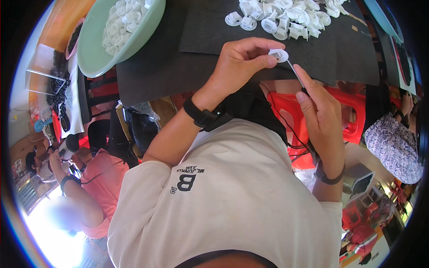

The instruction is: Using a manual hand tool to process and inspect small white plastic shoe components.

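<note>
My left hand (239,64) pinches a small round white plastic part (279,54) between thumb and fingertips, above the table's near edge. In my right hand (321,116) is a thin tool with a slim metal blade (294,71); its dark handle is mostly covered by my palm and fingers. The blade's tip meets or nearly meets the right rim of the white part; I cannot tell which. Just beyond my hands lies a loose pile of similar white plastic parts (292,20), some with boxy clips on round bases.
A pale green bowl (94,62) with many white pieces stands at the far left of the dark table (156,73). Red plastic stools (353,111) are under the near edge. A co-worker in an orange shirt (105,178) is at left, and a person in a patterned top (393,147) at right.
</note>
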Action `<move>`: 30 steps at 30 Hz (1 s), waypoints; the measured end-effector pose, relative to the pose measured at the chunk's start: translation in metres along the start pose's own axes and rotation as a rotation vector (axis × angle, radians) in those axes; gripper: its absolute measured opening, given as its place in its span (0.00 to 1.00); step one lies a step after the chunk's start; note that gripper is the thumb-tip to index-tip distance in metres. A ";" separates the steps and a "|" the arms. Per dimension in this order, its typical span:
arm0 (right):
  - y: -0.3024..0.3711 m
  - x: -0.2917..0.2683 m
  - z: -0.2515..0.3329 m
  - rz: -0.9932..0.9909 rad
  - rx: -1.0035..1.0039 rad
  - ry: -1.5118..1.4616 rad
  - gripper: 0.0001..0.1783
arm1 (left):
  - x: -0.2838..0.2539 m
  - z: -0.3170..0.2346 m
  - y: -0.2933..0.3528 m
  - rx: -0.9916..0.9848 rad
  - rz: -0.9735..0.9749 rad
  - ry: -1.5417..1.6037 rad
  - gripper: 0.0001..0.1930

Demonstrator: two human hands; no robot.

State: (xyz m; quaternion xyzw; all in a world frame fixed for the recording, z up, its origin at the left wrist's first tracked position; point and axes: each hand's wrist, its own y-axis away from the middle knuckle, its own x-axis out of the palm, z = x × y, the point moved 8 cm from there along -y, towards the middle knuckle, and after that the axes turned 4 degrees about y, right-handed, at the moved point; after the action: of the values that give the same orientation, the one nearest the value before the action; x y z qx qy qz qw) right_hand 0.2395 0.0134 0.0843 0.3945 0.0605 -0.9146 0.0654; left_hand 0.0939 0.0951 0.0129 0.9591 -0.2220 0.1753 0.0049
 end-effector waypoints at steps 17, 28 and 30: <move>-0.005 0.004 0.004 -0.002 -0.010 0.025 0.21 | 0.002 0.001 0.001 0.049 -0.025 -0.005 0.13; -0.009 0.004 0.007 0.022 -0.020 0.101 0.20 | 0.003 0.000 0.002 0.127 -0.036 -0.075 0.13; -0.009 0.004 0.009 0.012 -0.034 0.109 0.21 | 0.003 0.001 0.002 0.128 -0.038 -0.078 0.13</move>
State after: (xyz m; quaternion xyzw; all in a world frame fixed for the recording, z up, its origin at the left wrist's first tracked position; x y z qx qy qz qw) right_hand 0.2290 0.0200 0.0876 0.4431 0.0772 -0.8901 0.0744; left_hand 0.0955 0.0917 0.0129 0.9677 -0.1918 0.1516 -0.0617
